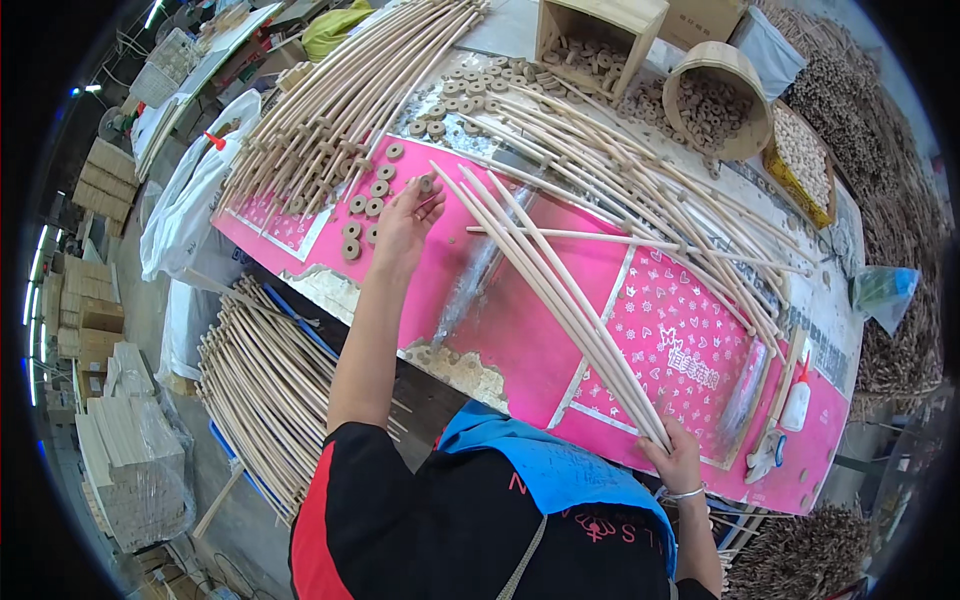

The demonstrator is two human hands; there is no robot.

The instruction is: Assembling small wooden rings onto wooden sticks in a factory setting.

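Note:
Pinched in the fingers of my left hand (408, 218) is a small brown wooden ring (427, 184). It is close to the upper tips of several pale wooden sticks (560, 300). My right hand (672, 458) grips these sticks in a bunch by their lower ends, and they slant up to the left over the pink table cover (450, 215). Loose wooden rings (374, 207) lie on the cover beside my left wrist. One more stick (600, 237) rests crosswise behind the bunch.
Sticks with rings on them lie in a pile (320, 120) at the back left and another pile (640, 180) to the right. A wooden box (600, 25) and a tipped bucket (720, 75) hold rings. A glue bottle (796, 402) is near scissors (768, 455) at the right.

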